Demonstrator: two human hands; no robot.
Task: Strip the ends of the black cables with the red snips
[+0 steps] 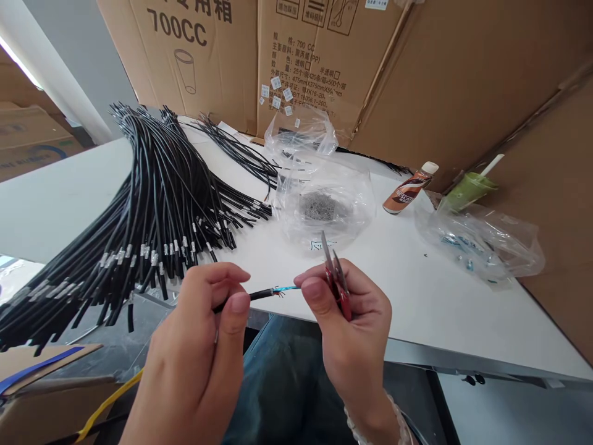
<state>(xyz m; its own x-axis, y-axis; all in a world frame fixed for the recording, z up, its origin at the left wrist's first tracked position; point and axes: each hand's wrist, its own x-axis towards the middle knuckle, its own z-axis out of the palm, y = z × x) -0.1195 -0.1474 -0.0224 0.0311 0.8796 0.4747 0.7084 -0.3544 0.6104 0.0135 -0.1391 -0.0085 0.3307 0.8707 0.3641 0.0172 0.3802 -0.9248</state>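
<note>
My left hand [199, 346] is closed around a black cable [262, 295], whose stripped end points right. From that end come a light-blue foil-like strip [288, 288] and a few short fine wires. My right hand [354, 321] pinches the tip of the blue strip between thumb and forefinger. In the same hand sits a small pair of scissors [338, 278] with red handles, its blades pointing up and slightly apart. Beyond the hands lies a clear plastic bag [356, 213] with a heap of small grey pieces [319, 206].
A large bundle of black cables [162, 185] covers the left of the white table [463, 303]. At the right are a brown bottle [410, 188], a green cup [470, 190] and a plastic bag [504, 247] with small blue items. Cardboard boxes [306, 68] stand behind.
</note>
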